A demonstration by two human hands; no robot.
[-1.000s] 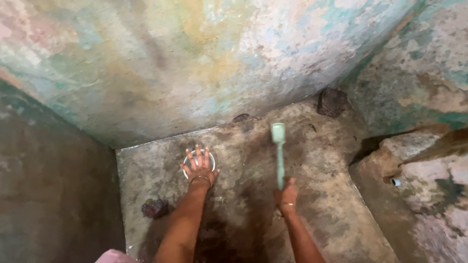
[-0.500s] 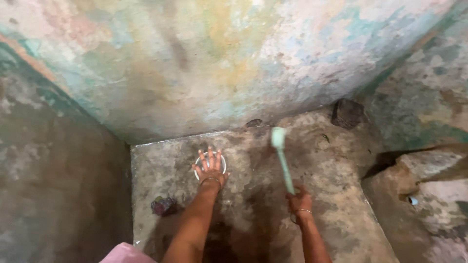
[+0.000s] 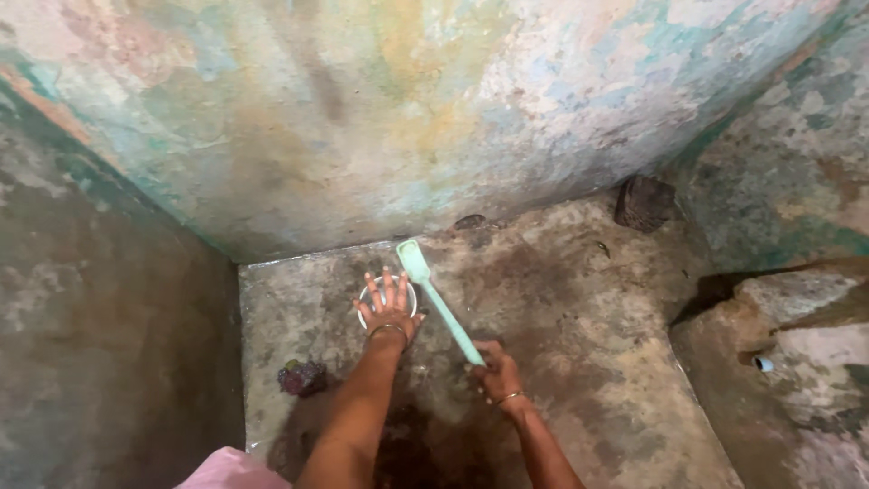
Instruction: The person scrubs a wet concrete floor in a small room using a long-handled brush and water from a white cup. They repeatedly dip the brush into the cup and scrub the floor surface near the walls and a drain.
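Note:
My left hand point(image 3: 388, 304) rests with spread fingers flat on top of a small round white container point(image 3: 366, 299) on the wet concrete floor point(image 3: 579, 326). In my right hand point(image 3: 494, 369) I grip the handle of a long pale green brush point(image 3: 438, 299). The brush slants up and to the left, and its head lies close to the fingertips of my left hand, by the container's far rim. A thin bangle circles each wrist.
Stained, peeling walls point(image 3: 380, 118) close in at the back, left and right. A dark crumpled scrap point(image 3: 301, 377) lies left of my left arm. A dark rough block point(image 3: 644, 202) sits in the far right corner. A raised ledge with a small white pipe end point(image 3: 765, 364) stands at right.
My right hand has swung the brush to the left, so its head moved from mid-floor to beside the white container. My left hand has stayed on the container.

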